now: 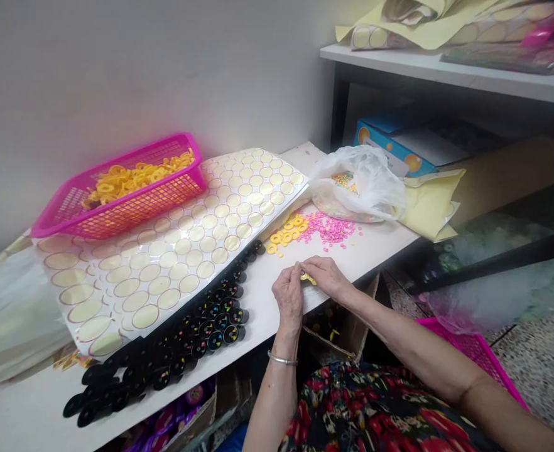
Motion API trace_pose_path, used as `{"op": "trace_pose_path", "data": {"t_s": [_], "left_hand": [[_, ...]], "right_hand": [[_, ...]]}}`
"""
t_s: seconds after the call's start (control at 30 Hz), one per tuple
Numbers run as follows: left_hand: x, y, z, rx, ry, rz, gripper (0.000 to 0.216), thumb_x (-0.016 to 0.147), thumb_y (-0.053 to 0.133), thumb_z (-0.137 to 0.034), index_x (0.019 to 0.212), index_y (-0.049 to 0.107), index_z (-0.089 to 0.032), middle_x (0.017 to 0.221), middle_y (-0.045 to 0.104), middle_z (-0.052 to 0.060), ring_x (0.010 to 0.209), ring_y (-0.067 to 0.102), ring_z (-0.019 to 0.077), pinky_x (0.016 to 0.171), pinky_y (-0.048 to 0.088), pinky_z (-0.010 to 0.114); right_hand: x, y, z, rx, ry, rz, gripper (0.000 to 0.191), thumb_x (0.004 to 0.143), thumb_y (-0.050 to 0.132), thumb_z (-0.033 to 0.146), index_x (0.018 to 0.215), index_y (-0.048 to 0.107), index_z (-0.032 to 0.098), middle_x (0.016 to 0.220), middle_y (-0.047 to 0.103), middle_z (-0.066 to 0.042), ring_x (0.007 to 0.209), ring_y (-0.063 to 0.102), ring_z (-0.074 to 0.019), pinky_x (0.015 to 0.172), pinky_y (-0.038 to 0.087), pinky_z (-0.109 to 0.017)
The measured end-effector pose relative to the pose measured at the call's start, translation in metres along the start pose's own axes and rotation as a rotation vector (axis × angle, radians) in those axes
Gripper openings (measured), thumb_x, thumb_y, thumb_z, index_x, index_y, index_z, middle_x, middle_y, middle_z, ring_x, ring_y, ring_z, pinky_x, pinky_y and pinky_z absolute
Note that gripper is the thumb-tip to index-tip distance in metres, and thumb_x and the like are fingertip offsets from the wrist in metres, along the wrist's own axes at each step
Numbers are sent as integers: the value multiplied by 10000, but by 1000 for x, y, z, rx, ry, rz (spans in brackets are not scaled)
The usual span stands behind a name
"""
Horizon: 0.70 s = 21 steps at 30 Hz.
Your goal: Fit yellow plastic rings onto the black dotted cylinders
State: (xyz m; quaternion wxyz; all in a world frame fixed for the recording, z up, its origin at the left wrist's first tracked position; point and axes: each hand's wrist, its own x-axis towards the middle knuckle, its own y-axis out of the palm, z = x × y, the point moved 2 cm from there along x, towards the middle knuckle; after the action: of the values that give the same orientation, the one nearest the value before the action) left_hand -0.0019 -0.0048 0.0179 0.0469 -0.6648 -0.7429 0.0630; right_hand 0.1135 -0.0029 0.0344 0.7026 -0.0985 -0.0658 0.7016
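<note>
My left hand (289,294) and my right hand (326,275) meet above the table's front edge, fingertips pinched together. Between them they hold a small yellow plastic piece (309,279), mostly covered by the fingers. Just beyond my hands lies a group of yellow ring-shaped pieces (287,231), and beside it a scatter of tiny pink beads (331,230). Left of my hands, rows of black round cup-like parts (211,320) stand close together, several with coloured bits inside.
A pink basket (159,204) of yellow pieces rests on sheets of round stickers (173,263). A white plastic bag (371,182) with coloured beads sits at the back right, near a shelf (399,59). Below the table edge is a cardboard box (357,342).
</note>
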Motion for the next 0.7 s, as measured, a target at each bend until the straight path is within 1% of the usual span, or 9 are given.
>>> {"op": "trace_pose_path", "data": {"t_s": [0.13,0.23,0.33,0.47,0.53,0.6,0.7], "left_hand": [[-2,3,0,-64,-67,-18,312,760,552,-424,707,650,-133,703,633,32,683,542,130,664,428,233],[-3,5,0,-155,-129,-32,295,744,574,-416,694,629,-130,643,597,3,597,506,102,594,411,215],[0,6,-1,-156,-140,-40,284,726,590,-406,673,624,-130,603,575,-11,567,489,91,553,396,202],[2,6,-1,-104,-143,-43,303,704,595,-416,602,590,-130,534,522,-29,508,445,75,485,360,189],[1,5,-3,-120,-157,-38,322,695,595,-429,581,557,-131,501,490,-42,471,420,65,458,341,187],[1,4,-7,-162,-171,-16,334,685,600,-439,571,527,-133,470,469,-51,435,407,60,435,326,188],[4,2,-12,-208,-232,41,335,659,615,-433,549,503,-137,409,445,-56,367,375,57,385,272,191]], "right_hand": [[-2,2,-2,20,54,-35,272,794,481,330,720,667,145,742,635,-37,741,558,-145,688,419,-250],[-3,2,0,84,157,-31,253,784,487,333,718,642,145,701,589,-17,611,523,-114,556,412,-227],[-3,3,2,157,216,-2,240,783,484,345,729,615,150,670,547,5,485,454,-77,429,363,-202],[-6,7,2,197,212,-21,238,771,496,366,738,594,152,697,536,8,444,444,-59,362,337,-184],[-8,10,-1,248,227,-21,270,774,488,403,761,587,152,650,524,20,402,434,-58,336,333,-186],[-10,11,-3,308,219,17,308,766,497,439,785,588,145,576,511,34,370,428,-61,332,343,-190],[-10,9,-1,359,158,112,322,694,596,429,804,609,126,545,543,31,376,436,-56,362,367,-188]]}}
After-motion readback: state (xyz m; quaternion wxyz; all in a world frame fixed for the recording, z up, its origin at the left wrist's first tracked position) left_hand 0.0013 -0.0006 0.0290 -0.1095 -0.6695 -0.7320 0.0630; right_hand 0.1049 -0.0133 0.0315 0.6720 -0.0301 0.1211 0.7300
